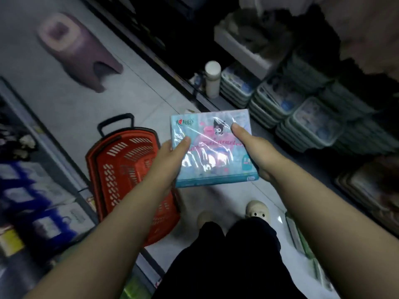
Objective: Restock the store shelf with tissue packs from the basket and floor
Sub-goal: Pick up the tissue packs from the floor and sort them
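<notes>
A light-blue tissue pack (207,167) with a cartoon print and shiny wrap is held flat in front of me, above the floor. My left hand (172,154) grips its left edge with the thumb on top. My right hand (257,147) grips its right edge, thumb pressed on the wrap. A red plastic basket (123,175) with a black handle stands on the floor to the lower left, and I cannot see any packs in it. The shelf (269,128) on the right carries stacked tissue packs (311,124) in rows.
A white bottle (212,79) stands at the shelf's near end. A purple stool (79,50) lies on the floor at the upper left. More packs (302,236) lie on the floor at lower right by my feet (257,210). Another shelf with goods runs along the left.
</notes>
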